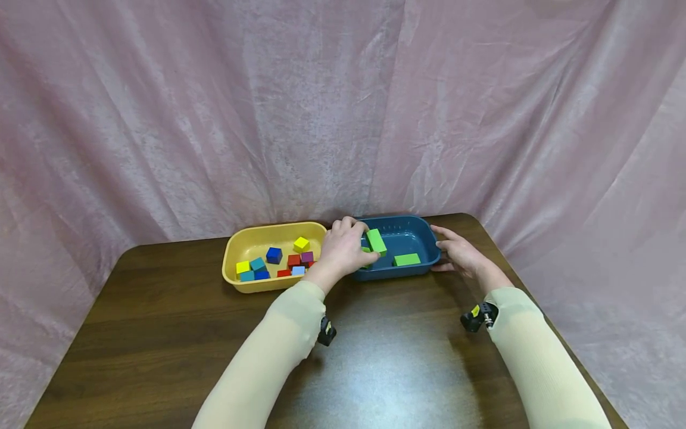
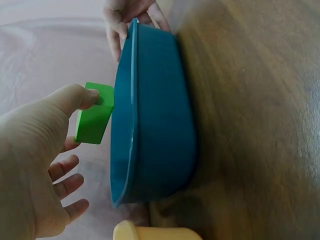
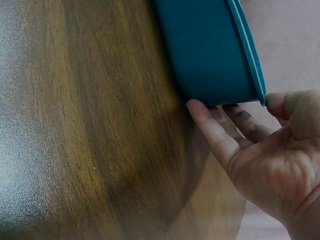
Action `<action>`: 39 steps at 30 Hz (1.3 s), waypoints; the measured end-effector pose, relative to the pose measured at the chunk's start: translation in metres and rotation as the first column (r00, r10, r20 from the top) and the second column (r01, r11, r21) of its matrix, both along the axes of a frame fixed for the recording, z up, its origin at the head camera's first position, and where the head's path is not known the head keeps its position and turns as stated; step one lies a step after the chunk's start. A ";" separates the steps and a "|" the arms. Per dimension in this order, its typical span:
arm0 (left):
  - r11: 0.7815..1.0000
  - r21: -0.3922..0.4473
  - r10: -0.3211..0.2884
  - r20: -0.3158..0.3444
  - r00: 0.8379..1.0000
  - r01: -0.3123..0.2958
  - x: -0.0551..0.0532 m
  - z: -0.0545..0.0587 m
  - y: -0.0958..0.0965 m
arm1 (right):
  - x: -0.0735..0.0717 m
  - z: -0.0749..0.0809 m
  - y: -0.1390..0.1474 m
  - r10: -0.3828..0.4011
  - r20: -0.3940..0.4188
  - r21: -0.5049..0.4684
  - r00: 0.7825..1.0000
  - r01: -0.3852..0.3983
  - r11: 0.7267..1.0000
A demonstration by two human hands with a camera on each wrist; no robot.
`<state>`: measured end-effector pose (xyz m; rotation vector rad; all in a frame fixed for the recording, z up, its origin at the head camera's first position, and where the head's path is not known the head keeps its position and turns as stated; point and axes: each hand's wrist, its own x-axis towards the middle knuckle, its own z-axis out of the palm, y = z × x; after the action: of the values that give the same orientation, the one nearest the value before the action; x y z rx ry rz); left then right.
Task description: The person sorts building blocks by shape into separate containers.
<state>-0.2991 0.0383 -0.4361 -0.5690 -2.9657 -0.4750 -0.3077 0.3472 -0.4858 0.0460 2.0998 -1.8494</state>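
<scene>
Between its thumb and fingers my left hand (image 1: pixel 344 249) pinches a bright green rectangular block (image 1: pixel 377 242), held over the left part of a blue plastic basket (image 1: pixel 395 273). The left wrist view shows the same block (image 2: pixel 93 123) at the basket's rim, thumb on one face, with the other fingers spread loosely. My right hand (image 1: pixel 462 255) touches the basket's right end. In the right wrist view its fairly straight fingers (image 3: pixel 218 134) lie against the outer wall and the thumb is at the rim. Another green block (image 1: pixel 407 260) lies in the basket; one more is partly hidden by my left hand.
Left of the blue basket stands a yellow basket (image 1: pixel 268 286) with several small cubes in yellow, blue, teal, red, purple and light blue. Both baskets stand near the back edge of a brown wooden table (image 1: pixel 161 322). A pink curtain (image 1: pixel 321 119) hangs behind.
</scene>
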 end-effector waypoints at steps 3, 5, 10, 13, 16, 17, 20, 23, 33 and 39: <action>1.000 0.001 0.012 0.002 1.000 -0.012 0.001 -0.003 0.004 | -0.001 0.000 0.000 0.003 -0.003 -0.001 1.000 -0.003 1.000; 1.000 0.003 0.016 0.005 1.000 -0.016 0.002 -0.005 0.006 | -0.002 0.000 -0.001 0.004 -0.003 -0.001 1.000 -0.004 1.000; 0.999 0.041 0.012 0.011 1.000 -0.013 0.005 -0.005 0.004 | -0.002 -0.001 -0.003 0.007 0.001 -0.004 1.000 -0.007 1.000; 0.999 0.053 0.003 -0.001 1.000 -0.003 0.008 0.001 -0.002 | -0.002 -0.001 -0.004 0.013 -0.002 -0.004 1.000 -0.013 1.000; 0.999 0.043 -0.005 -0.020 1.000 0.006 0.011 0.011 -0.010 | -0.002 -0.001 -0.003 0.013 -0.007 0.001 1.000 -0.013 1.000; 0.999 0.041 -0.008 -0.028 1.000 0.009 0.012 0.013 -0.013 | -0.002 -0.001 -0.002 0.012 -0.008 0.005 1.000 -0.012 1.000; 0.999 0.045 -0.014 -0.054 0.998 0.017 0.014 0.021 -0.023 | -0.002 0.000 0.000 0.009 -0.008 0.009 1.000 -0.009 1.000; 0.998 0.060 -0.028 -0.087 0.996 0.033 0.017 0.027 -0.031 | -0.003 0.000 0.002 0.006 -0.007 0.008 1.000 -0.006 1.000; 0.992 0.082 -0.087 -0.142 0.986 0.100 0.029 0.043 -0.061 | -0.003 -0.001 0.004 0.002 0.001 -0.002 1.000 -0.002 1.000; 0.991 0.045 -0.120 -0.166 0.979 0.129 0.037 0.047 -0.079 | -0.003 -0.003 0.005 0.000 -0.002 0.004 1.000 0.000 1.000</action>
<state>-0.2623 -0.0411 -0.3887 -0.7524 -2.7645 -0.4937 -0.3108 0.3518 -0.4892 0.0459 2.1044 -1.8465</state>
